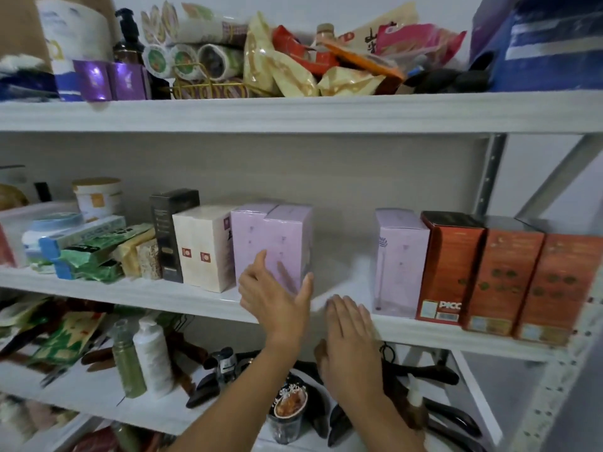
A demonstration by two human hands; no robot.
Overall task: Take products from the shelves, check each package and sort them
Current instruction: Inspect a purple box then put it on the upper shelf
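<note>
Left hand: the left hand (pixel 274 300) is raised in front of the lower face of the twin pink boxes (pixel 272 243). Its fingers are straight and spread, with the thumb held wide to the right. It holds nothing, and whether the fingertips touch the wrap cannot be told.
Right hand: the right hand (pixel 350 324) lies flat and palm down over the front edge of the middle shelf (pixel 130 293), fingers straight and close together. It grips nothing, and its fingertips are blurred.
Twin pink boxes: upright and side by side under clear wrap on the middle shelf, touching a white box (pixel 204 246) on their left.
Single pink box: the single pink box (pixel 399 259) stands upright on the same shelf, well apart from the pair, to their right.
Orange boxes: three orange boxes (pixel 502 278) stand in a row against the single pink box, running to the shelf's right end.
Left of the row: a black box (pixel 169 230) stands beside the white one. Green packets (pixel 94 252) lie stacked next to it, with a lidded tub (pixel 98 197) behind.
Top shelf: the top shelf (pixel 293 112) carries crumpled snack bags (pixel 293 66), a dark pump bottle (pixel 129 37) and two purple boxes (pixel 94 79).
Bottom shelf: a green bottle (pixel 129 360) and a white bottle (pixel 153 353) stand upright below, left of the person's forearms.
</note>
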